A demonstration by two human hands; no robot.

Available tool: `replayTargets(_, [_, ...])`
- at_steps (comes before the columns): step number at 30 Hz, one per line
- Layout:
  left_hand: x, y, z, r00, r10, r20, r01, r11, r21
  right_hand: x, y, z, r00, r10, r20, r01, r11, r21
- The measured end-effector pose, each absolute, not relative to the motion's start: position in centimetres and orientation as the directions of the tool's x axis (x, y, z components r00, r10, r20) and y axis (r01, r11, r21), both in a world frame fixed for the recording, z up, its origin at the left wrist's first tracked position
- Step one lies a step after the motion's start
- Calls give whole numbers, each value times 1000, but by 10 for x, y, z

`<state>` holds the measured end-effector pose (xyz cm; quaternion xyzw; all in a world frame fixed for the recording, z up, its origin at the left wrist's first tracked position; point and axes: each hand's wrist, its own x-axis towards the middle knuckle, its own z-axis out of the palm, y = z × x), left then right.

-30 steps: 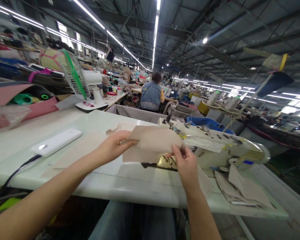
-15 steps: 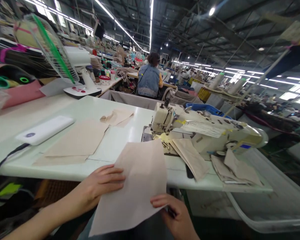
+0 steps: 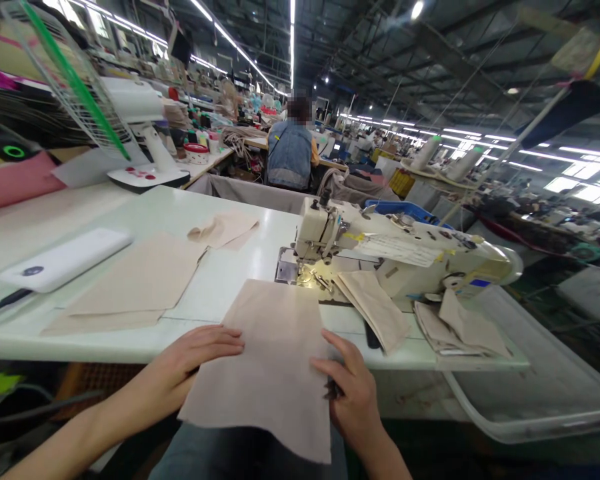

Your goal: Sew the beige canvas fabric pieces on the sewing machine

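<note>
The pale green worktop [image 3: 275, 227] gives the beige fabric panel [image 3: 270, 360] a flat bed for its far end only, which lies just beside the near side of the sewing machine [image 3: 395, 275]; the near end overhangs the front edge above the lap, so it is probably best supported evenly to avoid drag or skew. The left hand [image 3: 205, 353] lies along the panel's left edge, fingers nearly straight and close together on top; light, flat pressure there should limit wrinkling. The right hand [image 3: 353, 380] is at the right edge, fingers parted and partly bent, and would do well to steady the cloth without pulling it off square. A small dark object [image 3: 333, 389] sits by those fingers, and its tip seems worth holding clear of the fabric. Of what is hidden, the panel's underside comes first, then the left thumb, so whether either hand truly pinches the cloth I cannot tell; the dark object is too covered to identify.
</note>
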<state>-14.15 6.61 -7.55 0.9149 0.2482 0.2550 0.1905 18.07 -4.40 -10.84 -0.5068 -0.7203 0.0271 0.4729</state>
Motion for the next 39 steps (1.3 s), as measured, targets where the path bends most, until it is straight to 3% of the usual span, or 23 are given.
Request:
replayTargets(4, [-138, 72, -69, 746, 577, 332, 389, -783, 484, 181, -26, -98, 30, 887, 462, 501, 386, -775])
replayTargets(7, [-140, 75, -70, 777, 553, 301, 403, -804, 438, 184, -20, -98, 62, 929, 364, 443, 302, -844])
replayTargets(12, [-144, 76, -76, 829, 474, 298, 362, -860, 360, 190, -21, -100, 5, 934, 356, 512, 304, -804])
replayTargets(19, [-147, 71, -84, 719, 597, 356, 470, -795, 383, 193, -22, -103, -55, 935, 351, 589, 314, -745])
replayTargets(25, [-148, 71, -83, 717, 538, 442, 423, -841, 338, 194, -25, -111, -66, 932, 357, 615, 320, -721])
replayTargets(39, [-141, 76, -79, 736, 560, 379, 453, -825, 339, 195, -23, -107, -63, 933, 353, 627, 313, -713])
